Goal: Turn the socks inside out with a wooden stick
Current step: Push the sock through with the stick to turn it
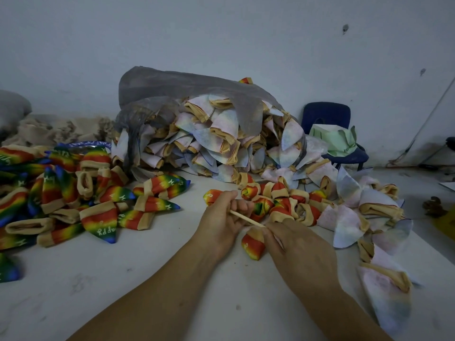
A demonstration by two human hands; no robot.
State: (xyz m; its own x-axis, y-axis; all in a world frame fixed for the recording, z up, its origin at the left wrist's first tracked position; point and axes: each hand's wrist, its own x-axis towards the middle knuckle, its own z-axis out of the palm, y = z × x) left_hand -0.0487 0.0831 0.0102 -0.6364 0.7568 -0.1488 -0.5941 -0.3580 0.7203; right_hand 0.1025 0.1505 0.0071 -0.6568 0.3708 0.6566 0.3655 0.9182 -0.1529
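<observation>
Between the hands (220, 219) (301, 251), stick (246, 218) and sock (253, 245)

Toward the far edge of my white work surface (147, 279) sags a grey translucent plastic bag (172, 87). Beyond the far right corner I see a dark blue plastic chair (325, 114) with pale green folded cartons (332, 140) on its seat. A crumpled beige fabric heap (56, 130) lies along the far left edge, under the white wall (221, 33).
</observation>
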